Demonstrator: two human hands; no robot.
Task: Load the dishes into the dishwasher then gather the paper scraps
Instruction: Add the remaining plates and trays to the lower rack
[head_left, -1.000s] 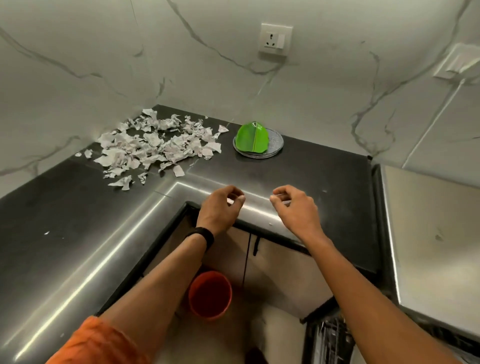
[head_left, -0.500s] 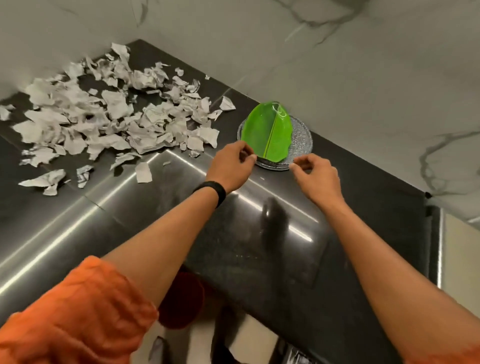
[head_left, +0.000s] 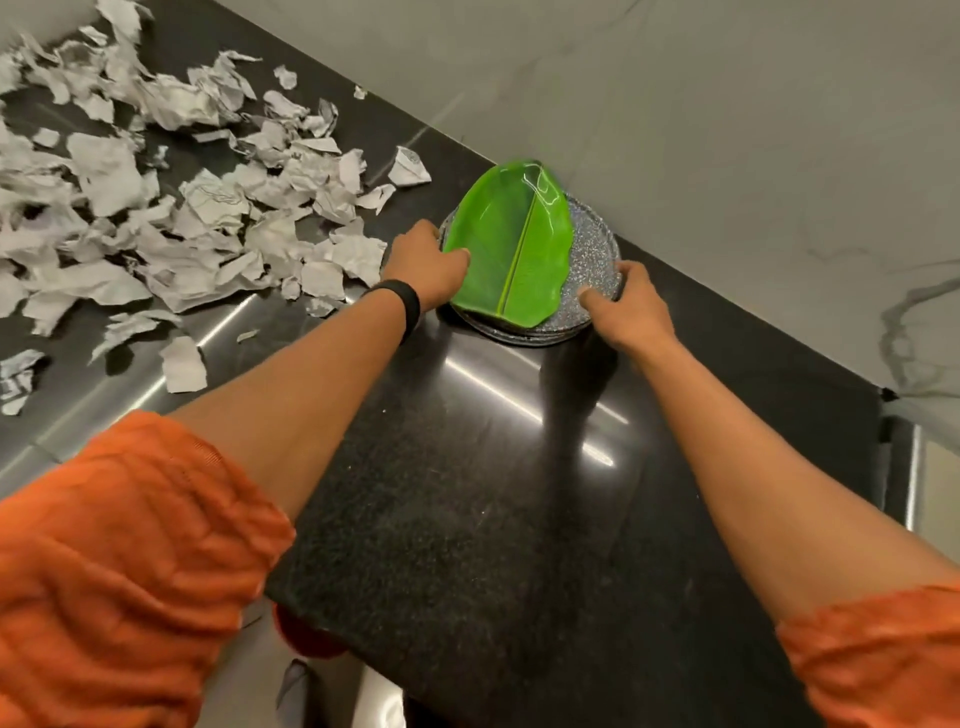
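Dishes (head_left: 519, 332) stand stacked at the bench's (head_left: 467, 493) back edge: green leaf-shaped plate (head_left: 511, 244) atop speckled grey plates (head_left: 592, 249), midrib pointing away from the person. Left hand (head_left: 423, 262) clasps the left rim, right hand (head_left: 631, 306) the right rim, with the stack squarely between both hands.

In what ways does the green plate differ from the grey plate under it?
The green plate is leaf-shaped and glossy; the grey plate is round and speckled. The green plate lies on top, the grey plate beneath. The left hand pinches the green plate's edge; the right hand grips the grey plate's rim. Both sit stacked on the dark counter.
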